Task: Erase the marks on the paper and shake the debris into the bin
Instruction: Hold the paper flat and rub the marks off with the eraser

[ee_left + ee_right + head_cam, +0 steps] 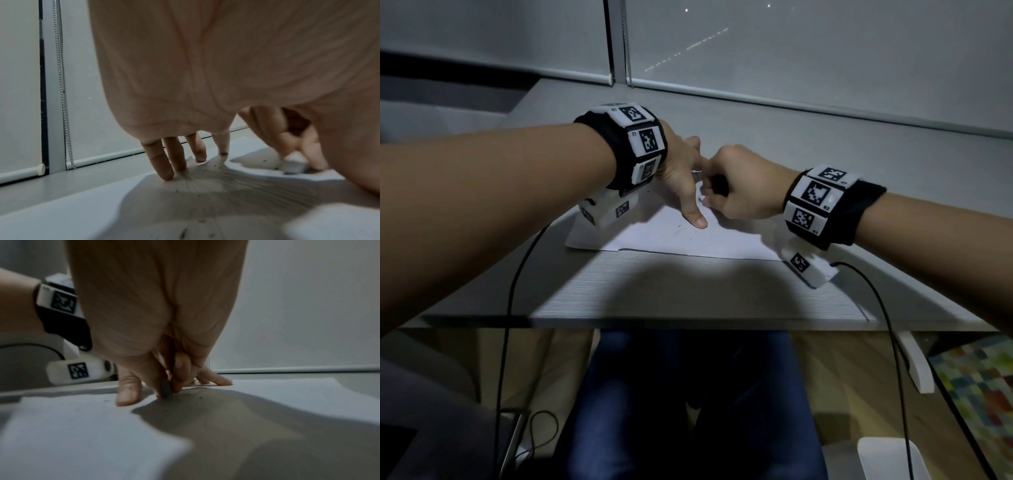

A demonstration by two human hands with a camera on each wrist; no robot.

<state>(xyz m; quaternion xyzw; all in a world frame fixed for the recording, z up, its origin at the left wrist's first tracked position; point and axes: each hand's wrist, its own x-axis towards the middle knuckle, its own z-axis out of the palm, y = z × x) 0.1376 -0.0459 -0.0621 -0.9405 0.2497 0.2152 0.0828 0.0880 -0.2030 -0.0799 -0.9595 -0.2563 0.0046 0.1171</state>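
Erasing on the one white sheet of paper [671, 236], which lies flat on the grey wood-grain desk [688, 291] near its front edge.

We pinch a small dark-tipped eraser [166, 388] in the curled fingers of our right hand [743, 186] and press its tip onto the sheet, while our left hand [681, 171] pins the paper with straight, spread fingertips [165, 172] just beside the rubbing spot. To do this step well, we judge that we should keep the pinning fingers close to the eraser, rub in short strokes away from them so the sheet does not crease, and leave the dark crumbs [197, 193] on the paper for tipping out later. We count one sheet, one eraser, two hands and many scattered crumbs. A pale rounded container [890, 459] on the floor at our right may be the bin; we cannot tell.
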